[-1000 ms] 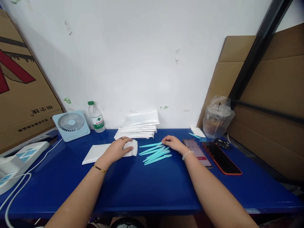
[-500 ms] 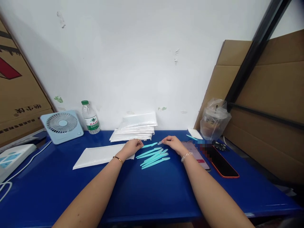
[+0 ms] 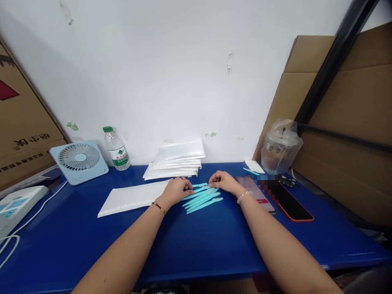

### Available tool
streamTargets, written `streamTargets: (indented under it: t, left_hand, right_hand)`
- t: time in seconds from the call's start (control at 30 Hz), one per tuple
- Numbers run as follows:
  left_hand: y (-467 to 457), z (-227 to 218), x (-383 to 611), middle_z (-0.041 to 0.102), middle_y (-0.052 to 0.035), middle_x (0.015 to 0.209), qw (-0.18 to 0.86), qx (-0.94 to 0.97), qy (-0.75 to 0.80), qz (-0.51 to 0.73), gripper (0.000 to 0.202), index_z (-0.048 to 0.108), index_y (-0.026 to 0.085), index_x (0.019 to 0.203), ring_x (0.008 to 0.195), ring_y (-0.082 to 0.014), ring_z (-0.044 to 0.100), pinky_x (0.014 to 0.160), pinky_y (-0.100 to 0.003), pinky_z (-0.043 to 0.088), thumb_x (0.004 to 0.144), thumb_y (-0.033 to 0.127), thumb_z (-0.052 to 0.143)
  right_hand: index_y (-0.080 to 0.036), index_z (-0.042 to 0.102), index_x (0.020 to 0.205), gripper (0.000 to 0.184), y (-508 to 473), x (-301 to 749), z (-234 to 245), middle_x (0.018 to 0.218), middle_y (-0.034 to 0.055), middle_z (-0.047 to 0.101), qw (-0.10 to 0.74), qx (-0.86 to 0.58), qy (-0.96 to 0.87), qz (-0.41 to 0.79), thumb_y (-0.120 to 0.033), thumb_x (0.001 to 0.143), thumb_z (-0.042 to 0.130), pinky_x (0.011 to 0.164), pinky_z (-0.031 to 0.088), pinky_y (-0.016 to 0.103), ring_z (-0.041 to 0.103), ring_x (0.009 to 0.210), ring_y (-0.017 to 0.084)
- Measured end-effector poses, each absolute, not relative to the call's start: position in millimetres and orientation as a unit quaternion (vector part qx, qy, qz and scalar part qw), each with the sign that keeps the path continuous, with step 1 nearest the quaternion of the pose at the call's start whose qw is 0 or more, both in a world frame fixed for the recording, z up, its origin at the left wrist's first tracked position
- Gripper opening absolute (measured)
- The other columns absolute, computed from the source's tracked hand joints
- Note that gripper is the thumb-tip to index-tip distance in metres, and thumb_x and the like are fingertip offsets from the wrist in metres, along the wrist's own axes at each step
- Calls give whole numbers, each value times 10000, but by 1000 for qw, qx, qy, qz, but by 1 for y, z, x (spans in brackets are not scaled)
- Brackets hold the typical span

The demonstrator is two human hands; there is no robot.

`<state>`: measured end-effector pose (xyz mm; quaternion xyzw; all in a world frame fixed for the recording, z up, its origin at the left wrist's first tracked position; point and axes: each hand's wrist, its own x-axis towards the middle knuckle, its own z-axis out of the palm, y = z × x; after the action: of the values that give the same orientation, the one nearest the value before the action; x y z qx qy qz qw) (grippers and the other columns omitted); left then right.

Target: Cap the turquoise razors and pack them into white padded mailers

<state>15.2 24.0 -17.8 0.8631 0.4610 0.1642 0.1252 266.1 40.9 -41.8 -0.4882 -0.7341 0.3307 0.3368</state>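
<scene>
Between my hands lies a turquoise eyebrow razor (image 3: 200,185), its handle end pinched in the closed fingers of my left hand (image 3: 177,190). My right hand (image 3: 225,182) is closed at the blade end, its thumb and forefinger on a small clear blade cap that the fingers mostly hide. Whether the cap sits fully on the blade I cannot tell. Just in front, several more turquoise razors (image 3: 203,203) lie fanned in a loose pile on the blue table (image 3: 196,245). A white padded mailer (image 3: 128,199) lies flat under and left of my left wrist.
A stack of white padded mailers (image 3: 176,157) leans by the wall. At left stand a blue fan (image 3: 80,161), a water bottle (image 3: 118,151) and a power strip (image 3: 23,204). To the right are two phones (image 3: 255,192), a bagged drink cup (image 3: 280,149) and a white card (image 3: 254,166).
My hands have come closer together. The clear cap in my right fingers has met the blade end of the razor, where before a gap showed. The camera view has shifted slightly.
</scene>
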Motion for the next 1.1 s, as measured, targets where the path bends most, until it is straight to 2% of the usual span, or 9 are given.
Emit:
streamTargets:
  t: [0.27,0.43,0.6,0.83,0.97,1.1]
  left_hand:
    - [24,-24,21,658,-15,750,143,852,479,158,147,652,203,754,688,-159,587,590,-255,390,777,292,536]
    - [26,-24,18,666,-15,753,160,838,493,171,157,640,201,768,707,-164,596,597,-249,401,794,283,509]
    - [33,-27,12,649,10,700,177,825,509,169,164,635,209,779,662,-153,587,629,-251,405,795,326,522]
    - [28,-24,15,619,-22,918,97,859,463,195,212,639,227,928,865,-188,565,766,-288,387,772,359,581]
    - [23,-20,20,627,-17,848,80,892,418,153,187,670,232,844,888,-205,554,802,-312,355,750,386,620]
    - [22,-22,23,643,-16,748,86,887,435,131,173,667,205,740,810,-191,569,726,-295,356,779,355,590]
  right_hand:
    - [-177,739,767,264,38,269,-37,817,32,600,296,-476,-768,310,-410,648,705,588,446,234,550,658,123]
    - [-163,712,728,273,32,269,-28,783,24,600,269,-461,-781,324,-429,678,679,601,445,238,562,664,127]
    - [-151,684,709,274,35,283,-29,765,35,636,284,-511,-757,292,-424,706,654,633,435,263,580,689,150]
    - [-195,715,785,232,35,285,-25,817,27,625,272,-506,-782,240,-408,716,650,656,422,263,565,725,149]
    - [-199,728,767,226,28,278,-17,794,25,615,226,-491,-804,246,-407,725,648,654,413,257,560,707,144]
    - [-215,737,789,241,25,275,-14,819,24,618,190,-509,-803,244,-430,700,672,665,411,256,557,725,152]
